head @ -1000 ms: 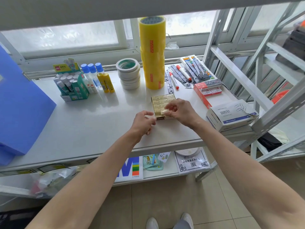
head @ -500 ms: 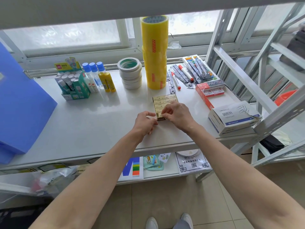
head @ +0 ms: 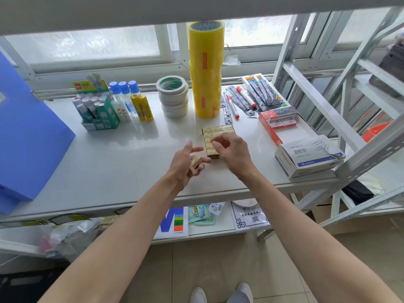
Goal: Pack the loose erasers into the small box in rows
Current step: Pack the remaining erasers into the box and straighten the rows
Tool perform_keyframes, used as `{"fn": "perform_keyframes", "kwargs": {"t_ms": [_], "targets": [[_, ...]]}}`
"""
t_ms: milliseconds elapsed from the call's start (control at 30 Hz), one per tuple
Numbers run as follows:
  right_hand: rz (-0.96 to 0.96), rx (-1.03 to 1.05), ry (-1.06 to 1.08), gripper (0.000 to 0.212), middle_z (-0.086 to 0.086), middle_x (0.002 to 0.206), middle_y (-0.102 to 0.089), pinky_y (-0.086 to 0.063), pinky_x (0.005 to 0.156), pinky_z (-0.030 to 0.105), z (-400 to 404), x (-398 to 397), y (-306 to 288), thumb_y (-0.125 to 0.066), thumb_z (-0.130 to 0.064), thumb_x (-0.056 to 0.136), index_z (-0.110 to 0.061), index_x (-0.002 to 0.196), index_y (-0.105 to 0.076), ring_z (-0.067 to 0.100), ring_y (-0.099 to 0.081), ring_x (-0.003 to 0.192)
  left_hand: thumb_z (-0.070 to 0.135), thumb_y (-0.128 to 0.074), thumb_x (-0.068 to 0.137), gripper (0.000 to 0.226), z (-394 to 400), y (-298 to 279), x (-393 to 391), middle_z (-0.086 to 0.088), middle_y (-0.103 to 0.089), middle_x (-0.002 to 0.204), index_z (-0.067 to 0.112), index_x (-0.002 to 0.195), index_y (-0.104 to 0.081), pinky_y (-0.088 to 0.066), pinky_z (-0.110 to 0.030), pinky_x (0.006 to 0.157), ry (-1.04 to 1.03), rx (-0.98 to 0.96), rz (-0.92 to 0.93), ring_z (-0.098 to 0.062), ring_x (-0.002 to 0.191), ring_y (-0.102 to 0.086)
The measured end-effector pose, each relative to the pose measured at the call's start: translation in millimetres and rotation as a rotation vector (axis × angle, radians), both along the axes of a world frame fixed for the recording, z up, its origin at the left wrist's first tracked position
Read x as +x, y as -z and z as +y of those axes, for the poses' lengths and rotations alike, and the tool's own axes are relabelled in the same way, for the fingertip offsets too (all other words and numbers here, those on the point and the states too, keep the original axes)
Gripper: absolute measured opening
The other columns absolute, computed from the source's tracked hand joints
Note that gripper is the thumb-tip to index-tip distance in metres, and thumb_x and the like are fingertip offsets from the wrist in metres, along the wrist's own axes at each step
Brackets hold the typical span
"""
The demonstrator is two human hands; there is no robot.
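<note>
Erasers sit gripped in my left hand; my right hand, empty and loosely curled, should pinch one and seat it flush in the small box.

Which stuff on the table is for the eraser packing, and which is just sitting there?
For the job:
small box with rows of erasers
loose erasers in the left hand
right hand

Just sitting there:
yellow tape stack
white tape rolls
glue bottles
markers
paper clip box
</note>
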State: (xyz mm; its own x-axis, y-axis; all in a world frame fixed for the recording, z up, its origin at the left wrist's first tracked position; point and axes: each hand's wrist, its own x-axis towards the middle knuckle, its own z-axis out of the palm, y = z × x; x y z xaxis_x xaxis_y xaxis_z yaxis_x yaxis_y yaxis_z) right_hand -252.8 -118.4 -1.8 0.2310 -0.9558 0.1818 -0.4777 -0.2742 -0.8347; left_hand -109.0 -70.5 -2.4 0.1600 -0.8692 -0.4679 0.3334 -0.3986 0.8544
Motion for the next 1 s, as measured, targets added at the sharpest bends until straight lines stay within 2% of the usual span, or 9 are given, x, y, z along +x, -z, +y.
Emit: {"fn": "perform_keyframes", "kwargs": {"t_ms": [133,267,333,400,600,767,833,900,1000], "targets": [[0.021,0.088,-0.169,0.019,-0.011,0.088,-0.063,-0.052,0.077,0.036,17.1,11.3,-11.3,-0.063,-0.039,0.088,-0.027,0.096,-0.075,0.011,-0.06,0.082,0.052,-0.023,0.103,0.063,9.2,-7.3,1.0,-0.009,-0.063,0.057,0.003,0.124,-0.055,-0.04,-0.018,0.035,0.041,-0.02,0.096,-0.012,0.039,-0.05],[0.28,0.096,-0.293,0.023,-0.012,0.102,-0.057,-0.044,0.092,0.041,22.8,14.1,-15.6,-0.059,-0.049,0.089,-0.037,0.102,-0.073,0.013,-0.054,0.105,0.062,-0.02,0.098,0.071,12.8,-7.2,0.5,-0.009,-0.069,0.08,0.009,0.13,-0.055,-0.042,-0.019,0.041,0.129,-0.048,0.007,-0.01,0.048,-0.054],[0.271,0.119,-0.33,0.014,-0.013,0.11,-0.062,-0.044,0.096,0.047,21.5,13.2,-13.3,-0.061,-0.05,0.086,-0.04,0.089,-0.072,0.013,-0.054,0.109,0.062,-0.019,0.097,0.068,15.9,-9.9,-0.6,-0.005,-0.07,0.072,0.012,0.128,-0.054,-0.043,-0.019,0.043,0.133,-0.042,-0.019,-0.01,0.048,-0.054],[0.214,0.133,-0.349,0.011,-0.012,0.109,-0.068,-0.047,0.093,0.05,21.6,11.7,-11.0,-0.065,-0.048,0.083,-0.042,0.074,-0.066,0.011,-0.058,0.104,0.06,-0.018,0.098,0.064,19.0,-13.1,-1.9,-0.002,-0.065,0.06,0.014,0.126,-0.052,-0.04,-0.018,0.041,0.14,-0.045,-0.006,-0.009,0.045,-0.052],[-0.112,0.182,-0.238,0.014,-0.002,0.067,-0.067,-0.055,0.067,0.039,24.1,5.4,-11.9,-0.071,-0.03,0.085,-0.018,0.079,-0.068,0.012,-0.063,0.062,0.056,-0.022,0.101,0.06,19.8,-13.4,1.6,-0.007,-0.061,0.06,0.006,0.119,-0.05,-0.034,-0.017,0.035,0.164,-0.064,0.077,-0.011,0.04,-0.045],[-0.192,0.131,-0.108,0.015,0.0,0.069,-0.069,-0.056,0.069,0.038,20.9,1.9,-7.5,-0.068,-0.027,0.088,-0.014,0.08,-0.069,0.013,-0.065,0.064,0.048,-0.032,0.103,0.051,18.6,-14.8,-1.7,-0.016,-0.064,0.08,0.005,0.113,-0.056,-0.034,-0.016,0.035,0.202,-0.098,-0.005,-0.011,0.04,-0.047],[-0.191,0.123,-0.086,0.014,-0.003,0.068,-0.068,-0.053,0.066,0.034,18.6,0.1,-5.0,-0.067,-0.024,0.089,-0.012,0.082,-0.07,0.01,-0.062,0.062,0.043,-0.043,0.101,0.045,18.0,-12.6,-2.3,-0.012,-0.061,0.079,0.004,0.115,-0.06,-0.032,-0.016,0.034,0.229,-0.127,-0.053,-0.01,0.042,-0.046],[-0.184,0.123,-0.079,0.013,-0.005,0.067,-0.065,-0.049,0.064,0.031,15.9,-2.6,-2.5,-0.065,-0.022,0.09,-0.014,0.083,-0.071,0.008,-0.058,0.06,0.034,-0.052,0.099,0.034,16.9,-9.7,-2.5,-0.009,-0.058,0.077,0.002,0.101,-0.061,-0.03,-0.015,0.033,0.238,-0.146,-0.083,-0.009,0.042,-0.046],[-0.165,0.133,-0.124,0.013,-0.005,0.08,-0.067,-0.05,0.067,0.029,13.8,-8.8,-1.4,-0.067,-0.029,0.089,-0.017,0.09,-0.072,0.009,-0.058,0.067,0.028,-0.055,0.098,0.026,12.9,-6.6,-2.5,-0.006,-0.057,0.073,0.003,0.092,-0.059,-0.029,-0.015,0.034,0.186,-0.141,-0.101,-0.007,0.042,-0.045]]}}
